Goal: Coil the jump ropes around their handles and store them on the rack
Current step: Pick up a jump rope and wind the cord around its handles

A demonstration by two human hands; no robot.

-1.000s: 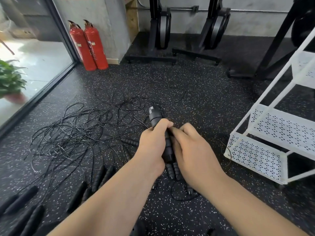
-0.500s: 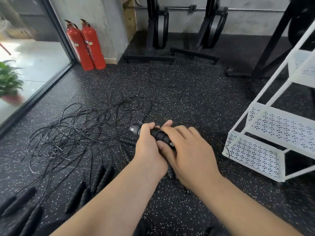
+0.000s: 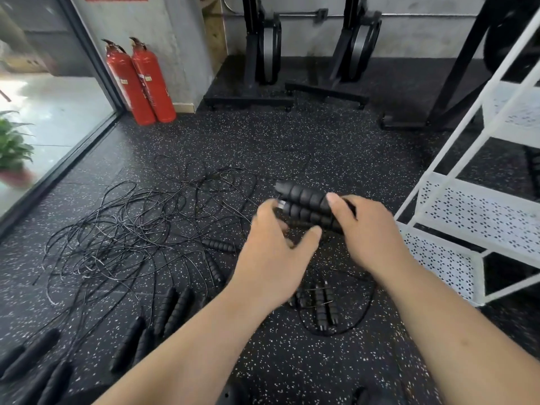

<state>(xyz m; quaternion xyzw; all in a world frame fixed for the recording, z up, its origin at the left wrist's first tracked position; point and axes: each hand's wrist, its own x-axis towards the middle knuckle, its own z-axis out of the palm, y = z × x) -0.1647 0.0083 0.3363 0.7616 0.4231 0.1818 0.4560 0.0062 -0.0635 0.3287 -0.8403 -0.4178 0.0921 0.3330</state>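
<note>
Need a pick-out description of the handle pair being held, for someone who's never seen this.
Find the white perforated rack on the right; just left of it, two hands meet above the speckled floor. The right hand grips two ribbed black handles side by side, the left hand at their end. It is the only pair off the floor.

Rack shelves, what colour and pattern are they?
The rack shelves are white with small punched holes, clearest in the head view.
</note>
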